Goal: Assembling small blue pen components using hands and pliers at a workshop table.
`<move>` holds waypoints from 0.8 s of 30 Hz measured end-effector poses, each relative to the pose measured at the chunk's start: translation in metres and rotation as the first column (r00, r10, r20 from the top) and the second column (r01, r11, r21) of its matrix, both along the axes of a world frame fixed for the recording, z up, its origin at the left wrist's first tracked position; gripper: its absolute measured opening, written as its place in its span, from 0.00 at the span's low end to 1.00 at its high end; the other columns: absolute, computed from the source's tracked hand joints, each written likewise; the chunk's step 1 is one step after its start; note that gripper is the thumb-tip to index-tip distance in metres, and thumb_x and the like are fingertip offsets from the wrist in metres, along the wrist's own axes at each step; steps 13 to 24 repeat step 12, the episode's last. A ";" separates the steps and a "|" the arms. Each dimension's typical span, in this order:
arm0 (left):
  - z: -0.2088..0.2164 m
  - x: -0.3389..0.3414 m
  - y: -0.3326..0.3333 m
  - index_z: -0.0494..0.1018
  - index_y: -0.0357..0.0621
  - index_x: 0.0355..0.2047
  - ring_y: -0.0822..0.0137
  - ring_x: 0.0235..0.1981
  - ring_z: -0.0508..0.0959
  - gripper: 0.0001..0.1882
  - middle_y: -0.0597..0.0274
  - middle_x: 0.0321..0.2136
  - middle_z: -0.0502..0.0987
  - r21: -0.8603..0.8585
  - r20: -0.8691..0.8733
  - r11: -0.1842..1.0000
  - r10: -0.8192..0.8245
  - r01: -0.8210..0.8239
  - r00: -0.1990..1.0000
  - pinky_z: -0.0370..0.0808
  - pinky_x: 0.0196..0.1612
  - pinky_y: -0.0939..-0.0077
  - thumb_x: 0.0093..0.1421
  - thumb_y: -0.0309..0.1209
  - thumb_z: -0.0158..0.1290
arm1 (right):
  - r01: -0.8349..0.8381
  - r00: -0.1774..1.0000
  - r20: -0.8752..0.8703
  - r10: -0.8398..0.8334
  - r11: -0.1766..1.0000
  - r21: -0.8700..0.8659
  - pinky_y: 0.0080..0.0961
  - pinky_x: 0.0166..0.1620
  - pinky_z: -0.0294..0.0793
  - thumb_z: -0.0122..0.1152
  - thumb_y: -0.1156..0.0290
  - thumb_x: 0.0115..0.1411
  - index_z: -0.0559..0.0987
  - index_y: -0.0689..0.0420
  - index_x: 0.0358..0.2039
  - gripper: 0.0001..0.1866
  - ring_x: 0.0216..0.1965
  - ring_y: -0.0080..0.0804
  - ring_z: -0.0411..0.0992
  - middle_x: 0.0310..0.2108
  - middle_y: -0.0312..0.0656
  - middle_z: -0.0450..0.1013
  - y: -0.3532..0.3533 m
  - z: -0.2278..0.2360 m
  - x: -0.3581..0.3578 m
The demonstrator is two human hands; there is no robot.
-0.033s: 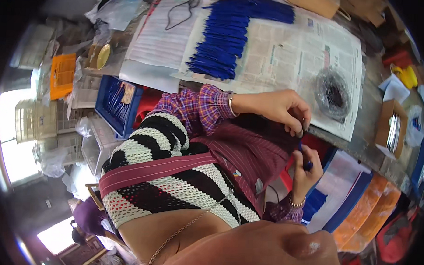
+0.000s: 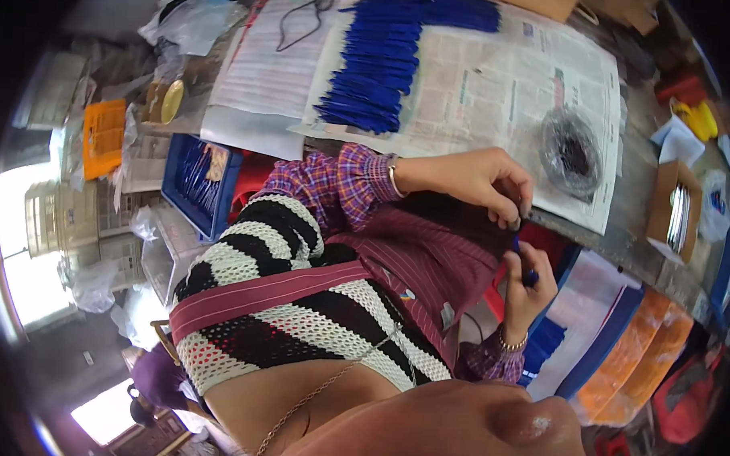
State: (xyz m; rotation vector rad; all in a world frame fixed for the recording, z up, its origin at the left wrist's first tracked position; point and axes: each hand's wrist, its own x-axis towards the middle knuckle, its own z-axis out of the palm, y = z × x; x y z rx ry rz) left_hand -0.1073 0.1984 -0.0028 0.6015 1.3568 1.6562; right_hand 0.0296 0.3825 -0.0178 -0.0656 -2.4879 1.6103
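Note:
My left hand (image 2: 473,182) reaches over the table's near edge, fingers curled and thumb pinched at one end of a slender, dark blue piece (image 2: 530,278). The other end sits within the closed fingers of my right hand (image 2: 535,292), just below and to the right. Most of the piece is covered by fingers, so its exact kind cannot be made out. Many similar slender blue pieces (image 2: 369,71) lie side by side in a dense row on newspaper (image 2: 474,95) farther off. A clear plastic bundle with a dark middle (image 2: 570,153) rests on the newspaper's right part.
A blue bin (image 2: 174,181) of blue sticks stands left of my left arm. On the right are a cardboard box (image 2: 662,230), a yellow object (image 2: 697,119) and orange plastic-wrapped trays (image 2: 629,366). More blue pieces (image 2: 546,351) lie beside my right wrist. A dark cord (image 2: 304,25) lies at the back.
The view has shifted slightly. My hands keep nearly the same pose, with a bit more of the blue piece showing between them. The pieces on the newspaper have not moved.

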 end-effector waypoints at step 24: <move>-0.012 0.013 0.017 0.76 0.37 0.35 0.77 0.29 0.77 0.08 0.65 0.29 0.79 0.034 -0.060 0.999 0.016 -0.014 0.998 0.74 0.34 0.84 0.54 0.25 0.60 | 0.014 0.992 -0.125 0.001 0.993 0.119 0.26 0.28 0.70 0.67 0.80 0.48 0.78 0.60 0.34 0.11 0.25 0.37 0.73 0.26 0.45 0.73 0.004 0.003 0.006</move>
